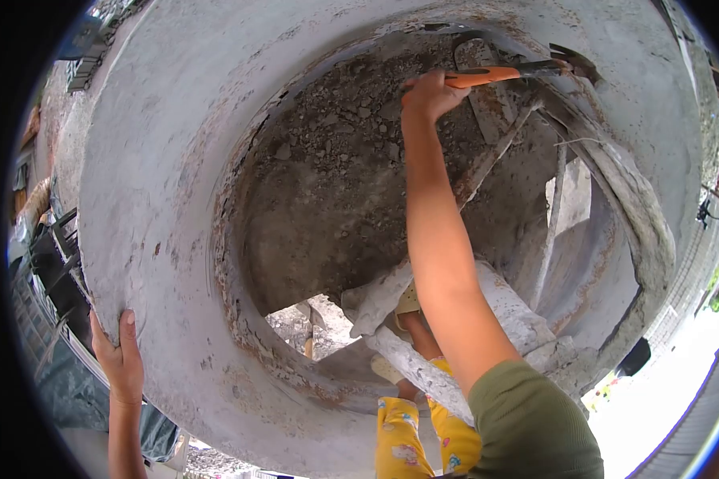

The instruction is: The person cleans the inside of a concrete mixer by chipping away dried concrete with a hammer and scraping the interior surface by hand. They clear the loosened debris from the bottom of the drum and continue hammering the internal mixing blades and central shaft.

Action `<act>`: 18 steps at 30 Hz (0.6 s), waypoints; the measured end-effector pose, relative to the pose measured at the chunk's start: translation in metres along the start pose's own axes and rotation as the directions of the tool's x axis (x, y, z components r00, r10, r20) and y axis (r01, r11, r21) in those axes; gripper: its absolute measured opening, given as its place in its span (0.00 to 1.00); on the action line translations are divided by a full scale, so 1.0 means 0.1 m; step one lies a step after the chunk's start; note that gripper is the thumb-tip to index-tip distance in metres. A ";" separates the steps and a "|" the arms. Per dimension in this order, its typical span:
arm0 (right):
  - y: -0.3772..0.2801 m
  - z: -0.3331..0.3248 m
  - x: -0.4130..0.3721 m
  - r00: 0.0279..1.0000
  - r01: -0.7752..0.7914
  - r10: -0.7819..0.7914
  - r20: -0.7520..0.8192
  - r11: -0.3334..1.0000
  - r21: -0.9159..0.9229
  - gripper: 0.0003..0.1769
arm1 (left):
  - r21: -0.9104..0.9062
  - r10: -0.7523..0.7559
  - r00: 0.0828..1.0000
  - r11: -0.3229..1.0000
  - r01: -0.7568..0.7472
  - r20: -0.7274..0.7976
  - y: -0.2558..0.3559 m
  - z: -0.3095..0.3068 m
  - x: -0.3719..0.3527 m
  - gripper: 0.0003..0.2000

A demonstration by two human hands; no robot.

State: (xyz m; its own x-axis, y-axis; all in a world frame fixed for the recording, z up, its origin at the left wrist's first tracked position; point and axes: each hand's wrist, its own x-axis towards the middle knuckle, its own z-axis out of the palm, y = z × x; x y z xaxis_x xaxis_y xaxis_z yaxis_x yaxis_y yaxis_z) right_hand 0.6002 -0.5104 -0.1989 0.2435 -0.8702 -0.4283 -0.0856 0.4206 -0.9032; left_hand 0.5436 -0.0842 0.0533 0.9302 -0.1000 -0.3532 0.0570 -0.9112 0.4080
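My right hand is closed round the orange handle of a claw hammer. The hammer's dark head lies against the upper right inner wall of a large round drum, whose grey surface looks caked with cement. My right arm reaches across the drum's opening. At lower left my left hand grips the drum's outer rim, thumb on the near face; its other fingers are partly hidden behind the edge. Close below the hammer head, a crusted curved bar and a thinner strut cross the drum.
Broken rubble covers the drum's inside bottom. Light shows through a hole at lower left and a gap at right. A cement-crusted piece lies under my arm. My legs in yellow patterned trousers stand at the bottom.
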 end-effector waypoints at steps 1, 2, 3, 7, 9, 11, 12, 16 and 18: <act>0.21 0.16 0.00 0.997 -0.058 0.057 -0.057 0.998 -0.013 0.11 | 0.001 -0.002 1.000 1.000 0.002 0.002 0.02 0.00 0.00 0.20; 0.39 0.25 -0.03 0.987 -0.116 0.113 -0.113 0.993 -0.022 0.08 | 0.002 -0.002 1.000 1.000 0.002 0.004 0.03 0.00 0.00 0.20; 0.53 0.26 -0.10 0.923 -0.380 0.384 0.011 0.917 -0.125 0.06 | 0.003 -0.007 1.000 1.000 0.006 0.006 0.03 0.01 0.00 0.20; 0.67 0.01 -0.35 0.597 -0.647 0.793 0.121 0.565 -0.511 0.04 | 0.016 -0.008 0.999 1.000 0.007 0.037 -0.02 -0.03 0.00 0.20; 0.56 -0.24 -0.46 0.665 -0.532 0.712 0.223 0.662 -0.527 0.04 | 0.011 0.023 0.999 1.000 -0.024 0.031 0.00 -0.02 0.01 0.19; 0.53 -0.43 -0.44 0.755 -0.394 0.563 0.336 0.799 -0.454 0.06 | 0.002 0.071 0.997 0.997 -0.071 -0.015 0.04 0.01 0.01 0.16; 0.39 -0.46 -0.42 0.823 -0.329 0.467 0.322 0.856 -0.400 0.08 | 0.012 0.059 0.998 0.998 -0.059 -0.021 0.02 0.01 0.00 0.16; -0.14 -0.26 -0.17 0.985 0.060 -0.060 0.162 0.998 0.007 0.10 | -0.024 0.027 0.999 0.999 -0.028 -0.026 0.01 0.02 -0.01 0.17; -0.13 -0.06 -0.03 0.991 0.133 -0.133 -0.005 0.983 0.124 0.10 | -0.030 0.027 0.999 0.999 -0.028 -0.037 0.02 0.03 0.00 0.17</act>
State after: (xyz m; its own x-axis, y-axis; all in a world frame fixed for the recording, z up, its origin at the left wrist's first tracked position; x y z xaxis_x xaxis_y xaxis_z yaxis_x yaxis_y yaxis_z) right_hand 0.5945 -0.5146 -0.1865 0.2480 -0.9197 -0.3044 0.0675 0.3299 -0.9416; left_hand 0.5423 -0.0869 0.0514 0.9441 -0.1094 -0.3109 0.0418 -0.8959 0.4423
